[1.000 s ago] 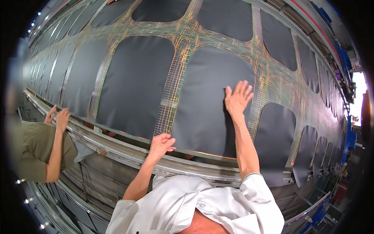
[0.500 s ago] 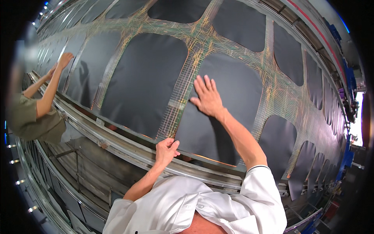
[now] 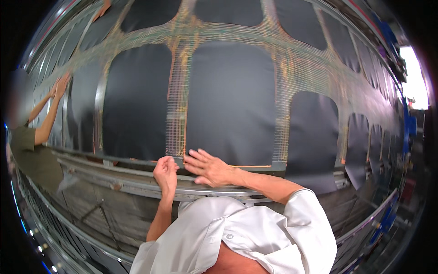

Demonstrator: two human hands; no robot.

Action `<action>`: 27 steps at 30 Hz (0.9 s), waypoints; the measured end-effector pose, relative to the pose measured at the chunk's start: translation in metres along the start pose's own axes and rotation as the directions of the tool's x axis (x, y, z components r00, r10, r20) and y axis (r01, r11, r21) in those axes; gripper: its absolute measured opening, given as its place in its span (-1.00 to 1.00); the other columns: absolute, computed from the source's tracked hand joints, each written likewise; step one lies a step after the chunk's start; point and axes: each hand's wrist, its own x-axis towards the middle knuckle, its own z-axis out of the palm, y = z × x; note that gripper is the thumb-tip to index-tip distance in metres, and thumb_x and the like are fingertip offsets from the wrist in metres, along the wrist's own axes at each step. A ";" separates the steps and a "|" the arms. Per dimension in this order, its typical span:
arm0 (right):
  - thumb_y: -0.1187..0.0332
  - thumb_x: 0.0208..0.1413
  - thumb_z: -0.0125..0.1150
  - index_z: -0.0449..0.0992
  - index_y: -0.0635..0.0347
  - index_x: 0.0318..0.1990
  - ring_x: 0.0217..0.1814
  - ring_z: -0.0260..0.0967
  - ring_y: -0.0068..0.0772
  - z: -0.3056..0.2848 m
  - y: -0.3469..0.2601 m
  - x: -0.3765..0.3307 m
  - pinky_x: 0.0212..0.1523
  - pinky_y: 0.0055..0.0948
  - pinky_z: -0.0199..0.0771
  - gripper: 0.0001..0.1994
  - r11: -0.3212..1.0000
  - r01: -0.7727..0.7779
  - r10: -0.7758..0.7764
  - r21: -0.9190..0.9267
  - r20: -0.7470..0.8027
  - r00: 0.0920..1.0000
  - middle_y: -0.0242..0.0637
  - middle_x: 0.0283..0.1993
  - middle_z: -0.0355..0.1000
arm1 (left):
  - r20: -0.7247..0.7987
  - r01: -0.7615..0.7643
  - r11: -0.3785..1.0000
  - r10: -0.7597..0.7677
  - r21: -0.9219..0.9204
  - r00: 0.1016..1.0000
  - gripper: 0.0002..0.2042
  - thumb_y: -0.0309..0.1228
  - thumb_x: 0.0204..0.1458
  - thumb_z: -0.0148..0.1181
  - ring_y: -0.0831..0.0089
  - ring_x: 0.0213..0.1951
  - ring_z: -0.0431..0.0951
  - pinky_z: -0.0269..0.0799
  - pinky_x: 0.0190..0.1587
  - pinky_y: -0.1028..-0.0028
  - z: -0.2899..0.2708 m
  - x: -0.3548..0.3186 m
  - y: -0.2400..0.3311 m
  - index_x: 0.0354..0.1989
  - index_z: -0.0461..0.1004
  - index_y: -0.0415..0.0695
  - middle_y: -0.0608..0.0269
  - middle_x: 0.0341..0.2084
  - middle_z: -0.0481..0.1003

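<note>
Before me lies a dark grey sheet [image 3: 230,100] with rounded far corners, flat on a board marked with a grid of green and orange lines [image 3: 176,109]. My left hand [image 3: 165,172] is by the near end of the gridded strip, left of this sheet's near corner, fingers curled and pressed together; what they hold, if anything, is hidden. Close beside it, my right hand [image 3: 209,169] rests at the sheet's near left corner, palm down, fingers stretched out and apart.
Another dark sheet [image 3: 137,100] lies to the left, and one on the right [image 3: 312,132] hangs over the near edge. A metal rail [image 3: 132,181] runs along the front. At far left a co-worker's hands [image 3: 59,86] touch the surface; another hand [image 3: 104,9] shows at the far side.
My right hand has come down from the middle of the sheet to its near left corner. My left hand stays near the edge. The view has turned, and the sheet now lies straighter before me.
</note>
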 end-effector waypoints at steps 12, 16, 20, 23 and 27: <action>0.10 0.11 0.24 0.28 0.23 0.31 0.52 -0.10 0.08 -0.027 -0.019 -0.049 0.45 0.07 -0.11 -0.35 0.697 -0.710 0.631 -0.096 -0.389 0.672 -0.05 0.44 0.09 | 0.436 -0.670 0.650 0.518 0.358 0.736 -0.59 -0.53 0.08 0.18 -0.10 0.33 0.21 0.19 0.31 0.11 0.056 -0.012 0.049 0.14 0.40 -0.32 -0.09 0.22 0.34; 0.31 0.08 0.25 0.33 0.33 0.21 0.37 0.09 0.16 -0.063 -0.035 -0.100 0.37 0.02 0.04 -0.45 0.469 -0.876 0.774 0.112 -0.529 0.347 0.07 0.31 0.20 | 0.448 -0.685 0.563 0.518 0.463 0.729 -0.51 -0.52 0.08 0.16 -0.14 0.40 0.06 0.06 0.37 0.10 0.050 -0.007 0.042 0.23 0.33 -0.31 -0.13 0.32 0.21; 0.43 0.05 0.28 0.27 0.43 0.21 0.16 0.21 0.14 -0.051 -0.037 -0.139 0.23 0.02 0.14 -0.44 0.214 -0.952 0.767 0.218 -0.642 0.025 0.14 0.15 0.26 | 0.586 -0.719 0.409 0.416 0.562 0.695 -0.39 -0.28 0.19 0.10 -0.17 0.45 -0.13 -0.16 0.40 -0.09 0.047 -0.001 0.034 0.39 0.13 -0.21 -0.08 0.43 0.01; 0.41 0.07 0.29 0.27 0.46 0.21 0.13 0.23 0.07 -0.046 -0.044 -0.139 0.18 -0.06 0.21 -0.43 0.220 -0.921 0.799 0.321 -0.601 -0.018 0.14 0.12 0.26 | 0.689 -0.735 0.287 0.261 0.614 0.677 -0.34 -0.15 0.22 0.06 -0.14 0.47 -0.19 -0.23 0.40 -0.19 0.045 -0.002 0.032 0.44 0.06 -0.13 0.00 0.47 -0.12; 0.40 0.07 0.30 0.37 0.43 0.14 -0.05 0.38 -0.23 -0.058 -0.043 -0.126 -0.06 -0.28 0.44 -0.51 0.090 -0.728 0.871 0.680 -0.408 -0.274 0.02 0.05 0.36 | 0.711 -0.729 0.286 0.183 0.622 0.679 -0.34 -0.12 0.22 0.05 -0.13 0.47 -0.21 -0.29 0.39 -0.23 0.043 -0.003 0.028 0.45 0.05 -0.09 0.03 0.48 -0.14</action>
